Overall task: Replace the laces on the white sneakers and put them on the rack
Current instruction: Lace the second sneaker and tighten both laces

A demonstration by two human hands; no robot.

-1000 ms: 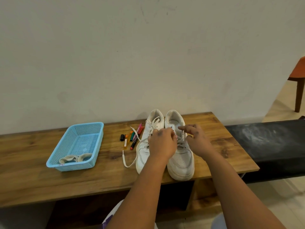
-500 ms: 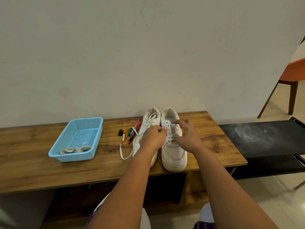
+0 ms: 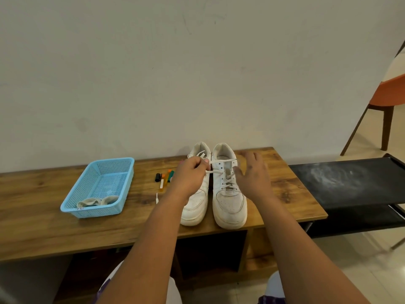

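Observation:
Two white sneakers stand side by side on the wooden bench (image 3: 43, 227), toes toward me. My left hand (image 3: 190, 174) hovers over the left sneaker (image 3: 195, 207) and pinches a white lace (image 3: 215, 171) that runs across into the eyelets of the right sneaker (image 3: 230, 202). Beside that shoe, my right hand (image 3: 252, 176) has its fingers spread and holds nothing. Another lace end (image 3: 157, 198) lies on the bench left of the shoes. The black shoe rack (image 3: 346, 183) stands to the right of the bench.
A light blue plastic basket (image 3: 74, 198) on the bench's left holds rolled off-white laces (image 3: 96, 201). Several coloured markers (image 3: 164, 177) lie between basket and sneakers. An orange chair (image 3: 388, 95) stands at the far right. The wall runs close behind the bench.
My left hand has pulled the lace out to the left across the right sneaker. My right hand has let go and spread its fingers to the right of the shoe.

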